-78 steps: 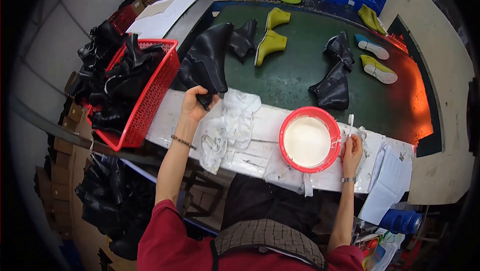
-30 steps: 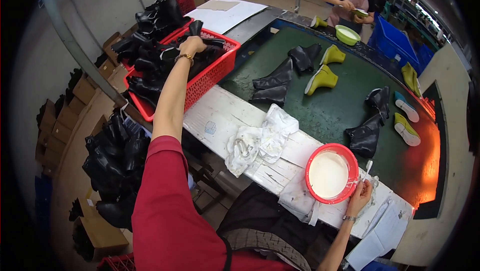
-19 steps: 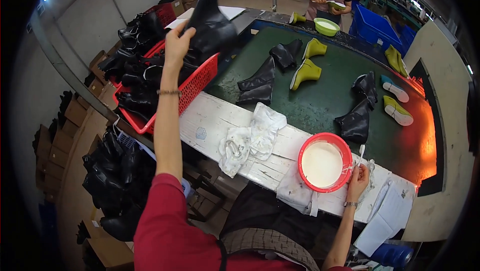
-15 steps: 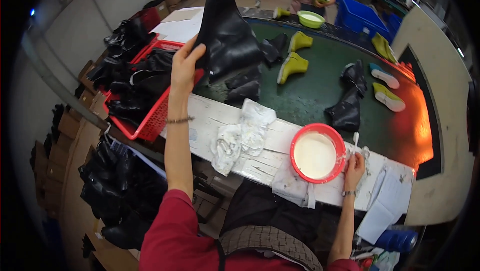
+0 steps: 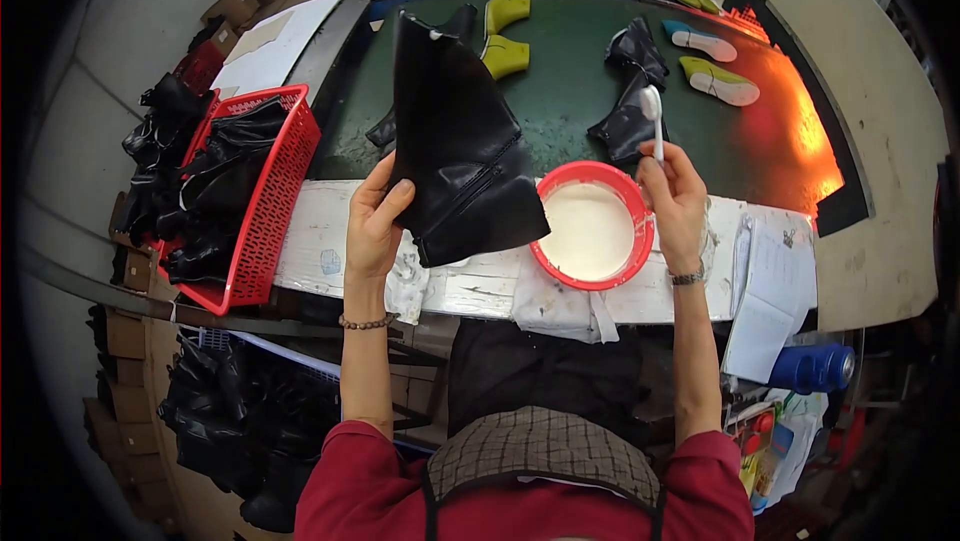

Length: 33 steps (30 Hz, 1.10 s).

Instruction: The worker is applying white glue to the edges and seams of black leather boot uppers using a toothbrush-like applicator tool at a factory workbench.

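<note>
Head view, looking down: my left hand point(image 5: 375, 226) is clamped on the lower edge of a black boot upper point(image 5: 458, 146), thumb on the near face and fingers behind it. I hold it raised over the white workbench point(image 5: 300, 241), its tall shaft pointing away from me and its wider foot end nearest the red bowl point(image 5: 592, 226). The leather is smooth, slightly shiny, with a seam running down to the lower corner. My right hand point(image 5: 675, 201) is closed round the handle of a white brush point(image 5: 654, 116), which stands upright just beyond the bowl's far rim. The bowl holds a white, creamy liquid and sits on the bench between my hands. A white rag point(image 5: 408, 276) lies under my left wrist. To my left a red basket point(image 5: 262, 196) is packed with more black uppers. Beyond the bench, a dark green belt point(image 5: 570, 71) carries black uppers and yellow-green soles point(image 5: 505, 56).
</note>
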Each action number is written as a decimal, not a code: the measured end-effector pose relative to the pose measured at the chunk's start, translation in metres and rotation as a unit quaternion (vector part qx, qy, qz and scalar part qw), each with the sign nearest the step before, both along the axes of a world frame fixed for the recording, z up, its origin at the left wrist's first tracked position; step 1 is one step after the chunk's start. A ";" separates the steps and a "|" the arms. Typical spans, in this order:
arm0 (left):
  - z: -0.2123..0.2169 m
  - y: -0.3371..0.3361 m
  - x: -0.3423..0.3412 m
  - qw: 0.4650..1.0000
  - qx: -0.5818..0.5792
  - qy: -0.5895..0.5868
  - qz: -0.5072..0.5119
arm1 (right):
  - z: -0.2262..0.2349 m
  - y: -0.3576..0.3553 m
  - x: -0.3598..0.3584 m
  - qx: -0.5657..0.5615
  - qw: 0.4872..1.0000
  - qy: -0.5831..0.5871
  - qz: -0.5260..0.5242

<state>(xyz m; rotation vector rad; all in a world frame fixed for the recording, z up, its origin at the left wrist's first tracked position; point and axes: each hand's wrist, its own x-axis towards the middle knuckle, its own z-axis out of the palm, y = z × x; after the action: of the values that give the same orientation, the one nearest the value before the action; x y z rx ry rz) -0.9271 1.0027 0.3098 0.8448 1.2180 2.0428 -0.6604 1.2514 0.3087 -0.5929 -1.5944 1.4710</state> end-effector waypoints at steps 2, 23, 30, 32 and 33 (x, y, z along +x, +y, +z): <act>-0.004 -0.007 0.007 1.000 0.000 -0.003 -0.005 | 0.007 -0.009 -0.014 -0.006 1.000 0.001 0.021; -0.029 -0.031 0.082 0.926 -0.145 0.037 -0.346 | 0.027 -0.052 -0.065 0.126 0.959 -0.173 0.183; 0.015 -0.008 0.100 0.948 -0.268 0.131 -0.112 | 0.005 -0.057 -0.039 0.163 0.972 -0.143 0.091; 0.022 -0.015 0.088 0.941 -0.311 0.110 -0.074 | 0.012 -0.042 -0.009 0.163 0.956 -0.241 0.030; 0.020 -0.018 0.083 0.940 -0.323 0.089 -0.064 | 0.007 -0.032 0.005 0.222 0.932 -0.285 -0.024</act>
<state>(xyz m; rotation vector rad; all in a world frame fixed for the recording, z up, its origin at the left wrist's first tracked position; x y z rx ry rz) -0.8441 0.9851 0.3299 0.7581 1.7424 1.3383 -0.6550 1.2191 0.3158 -0.8258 -2.2568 0.8814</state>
